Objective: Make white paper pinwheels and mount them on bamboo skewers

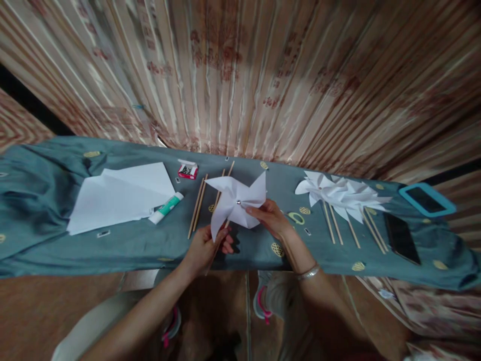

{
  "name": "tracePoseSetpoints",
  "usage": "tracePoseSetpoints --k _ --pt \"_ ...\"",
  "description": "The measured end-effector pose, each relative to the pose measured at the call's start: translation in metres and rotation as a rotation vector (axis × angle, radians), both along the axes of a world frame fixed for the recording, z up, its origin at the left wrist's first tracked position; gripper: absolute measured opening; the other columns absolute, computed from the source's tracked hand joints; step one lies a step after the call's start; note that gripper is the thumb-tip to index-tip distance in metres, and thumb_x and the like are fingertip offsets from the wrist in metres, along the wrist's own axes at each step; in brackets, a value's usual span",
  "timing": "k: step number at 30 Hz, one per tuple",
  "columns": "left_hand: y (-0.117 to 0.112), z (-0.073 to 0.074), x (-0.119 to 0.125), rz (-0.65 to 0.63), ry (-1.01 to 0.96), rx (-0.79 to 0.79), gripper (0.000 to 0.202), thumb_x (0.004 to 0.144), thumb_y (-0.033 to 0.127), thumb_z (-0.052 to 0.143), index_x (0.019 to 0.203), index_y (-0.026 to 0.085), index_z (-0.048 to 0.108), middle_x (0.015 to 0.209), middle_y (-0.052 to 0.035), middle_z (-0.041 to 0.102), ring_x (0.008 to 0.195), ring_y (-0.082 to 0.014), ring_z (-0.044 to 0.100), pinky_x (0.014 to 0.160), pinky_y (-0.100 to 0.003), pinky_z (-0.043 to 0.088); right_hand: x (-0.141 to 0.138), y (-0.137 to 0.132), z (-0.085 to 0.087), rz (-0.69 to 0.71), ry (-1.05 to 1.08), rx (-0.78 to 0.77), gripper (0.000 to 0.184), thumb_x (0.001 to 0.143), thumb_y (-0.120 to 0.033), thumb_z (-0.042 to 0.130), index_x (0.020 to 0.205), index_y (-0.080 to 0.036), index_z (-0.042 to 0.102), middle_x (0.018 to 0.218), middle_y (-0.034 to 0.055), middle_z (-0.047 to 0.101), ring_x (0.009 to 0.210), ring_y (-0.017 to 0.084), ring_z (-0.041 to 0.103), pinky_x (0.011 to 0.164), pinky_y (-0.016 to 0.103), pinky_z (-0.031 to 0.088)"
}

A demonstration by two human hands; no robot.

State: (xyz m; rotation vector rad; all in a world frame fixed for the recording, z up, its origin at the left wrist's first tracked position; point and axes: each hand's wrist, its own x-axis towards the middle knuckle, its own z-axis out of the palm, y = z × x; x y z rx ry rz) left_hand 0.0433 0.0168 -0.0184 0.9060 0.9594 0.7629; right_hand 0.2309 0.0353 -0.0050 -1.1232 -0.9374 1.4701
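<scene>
A white paper pinwheel (236, 200) with a shiny pin at its centre is held over the teal cloth-covered table (45, 200). My left hand (206, 246) is closed around its wooden stick below the paper. My right hand (271, 217) pinches the pinwheel's right side, fingertips close to the centre pin. A silver bracelet sits on my right wrist.
White paper sheets (120, 196) and a glue tube (166, 207) lie at left, a small red pin box (188, 171) behind. Loose wooden sticks (197, 206) lie nearby. Several finished pinwheels (341, 196), a black phone (401, 236) and a blue-cased phone (426, 199) are at right.
</scene>
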Motion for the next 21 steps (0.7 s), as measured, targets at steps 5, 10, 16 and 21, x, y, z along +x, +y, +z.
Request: tracePoseSetpoints --k 5,10,16,21 --pt "0.007 0.005 0.0 0.072 -0.028 -0.019 0.053 0.05 0.055 0.08 0.076 0.013 0.062 0.06 -0.002 0.068 0.049 -0.0158 0.065 0.049 -0.025 0.05 -0.004 0.001 0.006 0.008 -0.039 0.126 0.038 0.063 -0.04 0.08 0.096 -0.024 0.071 0.099 0.0005 0.074 0.096 0.02 0.066 0.096 0.037 0.047" --pt "0.014 0.009 -0.009 0.154 0.088 0.141 0.039 0.059 0.047 0.078 0.079 0.014 0.072 0.079 -0.0064 0.075 0.077 -0.021 0.07 0.076 -0.031 0.054 -0.002 0.003 0.005 -0.083 -0.064 0.18 0.04 0.065 -0.041 0.078 0.101 -0.024 0.07 0.104 0.0021 0.073 0.101 0.02 0.064 0.099 0.037 0.045" --pt "0.021 0.014 -0.015 0.175 0.179 0.302 0.03 0.066 0.041 0.073 0.085 0.018 0.076 0.093 -0.0063 0.076 0.096 -0.0251 0.067 0.09 -0.037 0.049 0.004 -0.001 -0.002 -0.363 -0.291 0.193 0.025 0.071 -0.043 0.071 0.083 -0.021 0.073 0.085 0.0034 0.073 0.08 0.018 0.064 0.08 0.032 0.049" --pt "0.024 0.016 -0.014 0.245 0.151 0.318 0.03 0.065 0.038 0.075 0.085 0.016 0.076 0.095 -0.0088 0.075 0.094 -0.0259 0.067 0.087 -0.037 0.051 -0.011 -0.014 -0.009 -0.114 -0.422 0.131 0.019 0.074 -0.038 0.066 0.073 -0.019 0.071 0.071 0.0017 0.07 0.059 0.013 0.057 0.059 0.026 0.046"
